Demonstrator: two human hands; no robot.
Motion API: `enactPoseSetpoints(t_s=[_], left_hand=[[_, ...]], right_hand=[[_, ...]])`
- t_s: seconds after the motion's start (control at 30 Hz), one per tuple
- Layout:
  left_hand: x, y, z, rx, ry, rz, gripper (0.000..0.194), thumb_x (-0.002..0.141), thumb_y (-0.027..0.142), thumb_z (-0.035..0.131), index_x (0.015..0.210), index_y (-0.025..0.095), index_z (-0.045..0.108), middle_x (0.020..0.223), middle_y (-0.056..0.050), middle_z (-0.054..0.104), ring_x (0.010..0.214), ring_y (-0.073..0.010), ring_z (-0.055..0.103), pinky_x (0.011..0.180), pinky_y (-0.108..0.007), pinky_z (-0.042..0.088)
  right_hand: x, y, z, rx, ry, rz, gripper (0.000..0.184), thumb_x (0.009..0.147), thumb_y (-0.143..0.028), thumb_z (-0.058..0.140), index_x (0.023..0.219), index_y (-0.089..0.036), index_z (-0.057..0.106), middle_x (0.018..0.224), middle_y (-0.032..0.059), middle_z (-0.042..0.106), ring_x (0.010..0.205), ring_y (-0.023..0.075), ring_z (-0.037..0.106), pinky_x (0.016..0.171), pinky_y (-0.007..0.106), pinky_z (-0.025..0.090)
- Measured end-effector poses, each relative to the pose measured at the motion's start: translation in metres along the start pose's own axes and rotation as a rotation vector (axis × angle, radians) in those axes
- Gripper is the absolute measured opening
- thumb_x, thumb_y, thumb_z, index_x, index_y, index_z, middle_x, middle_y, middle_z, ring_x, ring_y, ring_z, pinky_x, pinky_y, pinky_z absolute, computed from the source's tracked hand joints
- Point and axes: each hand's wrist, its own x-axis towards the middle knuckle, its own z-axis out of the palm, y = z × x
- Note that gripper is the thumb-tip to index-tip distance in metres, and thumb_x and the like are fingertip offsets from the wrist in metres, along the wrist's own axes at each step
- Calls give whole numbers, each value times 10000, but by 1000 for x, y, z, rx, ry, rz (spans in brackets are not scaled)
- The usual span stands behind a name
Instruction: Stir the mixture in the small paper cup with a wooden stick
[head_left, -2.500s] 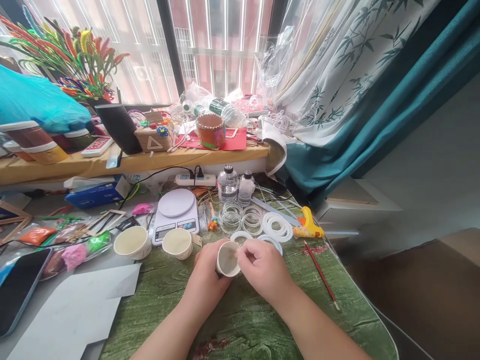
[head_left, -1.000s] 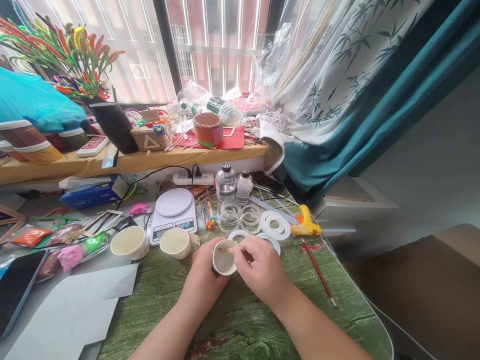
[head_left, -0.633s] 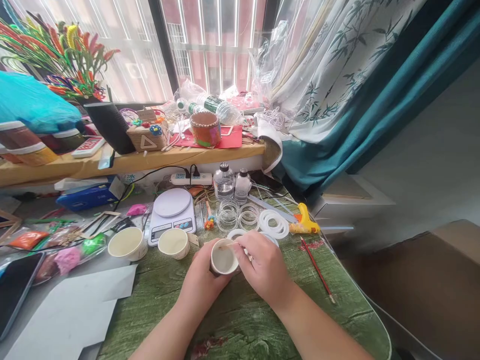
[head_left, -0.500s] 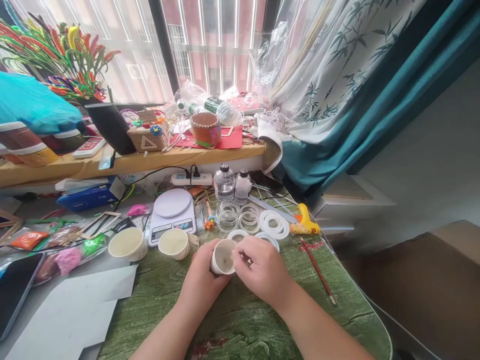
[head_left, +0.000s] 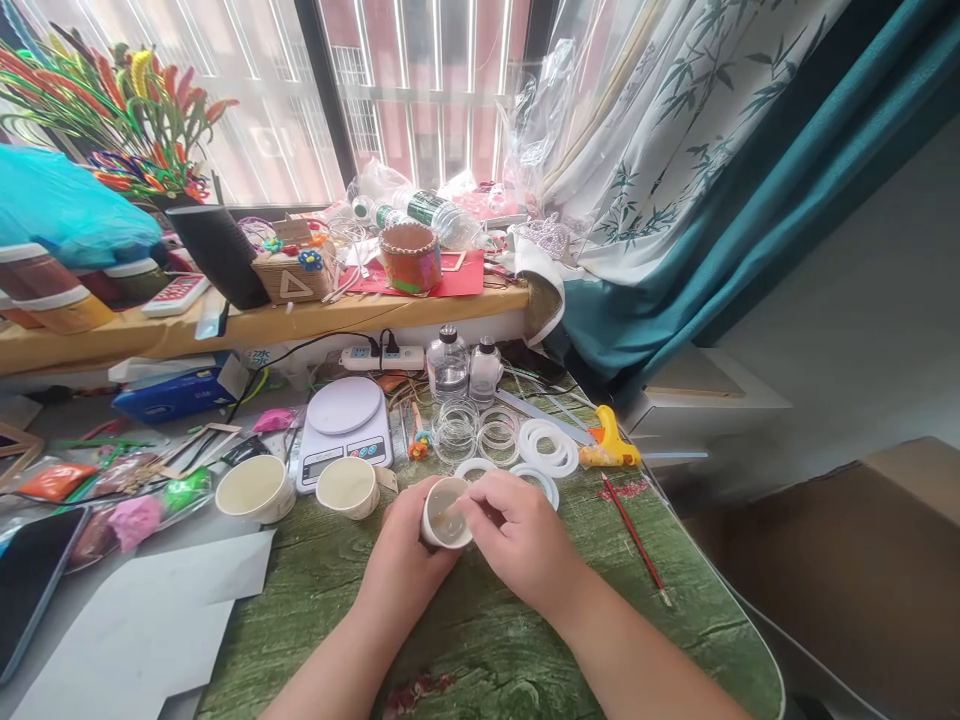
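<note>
Wrapped around a small white paper cup (head_left: 444, 540) is my left hand (head_left: 401, 545), which keeps it tilted toward me. A little clear, shiny liquid seems to lie inside. My right hand (head_left: 517, 525) is closed in a pinch at the cup's right rim, on what looks like a thin pale stick (head_left: 452, 510) that dips into the cup; the fingers hide most of it. Just beyond the hands lie white ring molds (head_left: 549, 449) and clear rings (head_left: 454, 432). Two more paper cups, a smaller one (head_left: 348, 488) and a wider one (head_left: 256, 489), stand to the left.
A kitchen scale (head_left: 345, 430) sits behind the cups, and two clear bottles (head_left: 448, 365) stand by a power strip (head_left: 383, 358). At right are a yellow glue gun (head_left: 613, 440) and a red pencil (head_left: 636, 540). White paper (head_left: 150, 620) and a phone (head_left: 37, 580) lie left.
My right hand has shifted slightly at the cup's rim, and the stick's position inside the cup differs. My left hand and the cup stay nearly where they were.
</note>
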Motion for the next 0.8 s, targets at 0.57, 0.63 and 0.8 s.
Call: enactPoseSetpoints(t_s=[0.57, 0.63, 0.8], left_hand=[[2, 7, -1, 36, -13, 6, 518, 801, 230, 767, 1303, 283, 652, 1306, -92, 720, 1214, -329, 684, 1047, -506, 534], [1, 7, -2, 38, -15, 6, 526, 806, 233, 765, 1315, 284, 641, 1313, -93, 715, 1220, -329, 680, 1055, -510, 529], [0, 8, -1, 32, -17, 2, 523, 809, 219, 753, 1316, 278, 639, 1311, -97, 715, 1219, -329, 680, 1064, -514, 520]], right_hand=[[-1, -1, 1, -22, 18, 39, 257, 948, -206, 584, 698, -204, 523, 681, -20, 524, 645, 134, 479, 615, 271, 340], [-1, -1, 1, 6, -1, 33, 248, 964, -216, 573, 718, -204, 545, 700, -15, 539, 662, 136, 495, 623, 267, 353], [1, 0, 2, 6, 13, 73, 236, 966, -218, 572, 730, -204, 563, 714, -6, 565, 670, 144, 515, 628, 269, 368]])
